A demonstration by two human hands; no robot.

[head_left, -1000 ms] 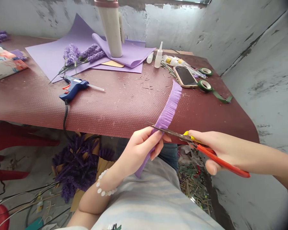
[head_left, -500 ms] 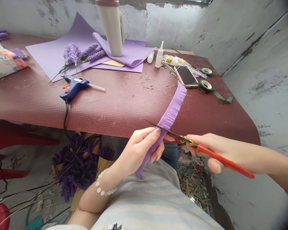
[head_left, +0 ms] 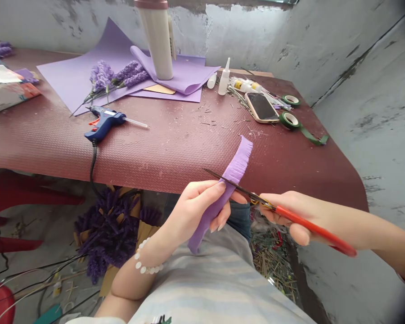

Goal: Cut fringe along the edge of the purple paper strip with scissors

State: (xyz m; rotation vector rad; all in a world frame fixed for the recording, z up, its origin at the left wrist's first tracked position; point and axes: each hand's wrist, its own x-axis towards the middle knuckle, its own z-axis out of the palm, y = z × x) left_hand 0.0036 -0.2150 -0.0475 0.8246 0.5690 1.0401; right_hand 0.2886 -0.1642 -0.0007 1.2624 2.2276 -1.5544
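My left hand pinches a purple strip, felt-like or thick paper, between thumb and fingers at the table's front edge. Its far part is cut into a fine fringe along one side; the uncut tail hangs below my palm toward my shirt. In my right hand is a pair of scissors with red handles. Their dark blades lie across the strip just beyond my left thumb, tips pointing left. Whether the blades are fully together there, I cannot tell.
On the dark red table lie a blue glue gun, purple sheets, lavender stems, a phone, a small bottle and green tape rolls. A tall tumbler stands behind. Purple flowers are heaped below.
The strip has been drawn back toward me through my left fingers, so less of it extends past the blades. My right hand has shifted slightly, and the scissor handles have tilted a little.
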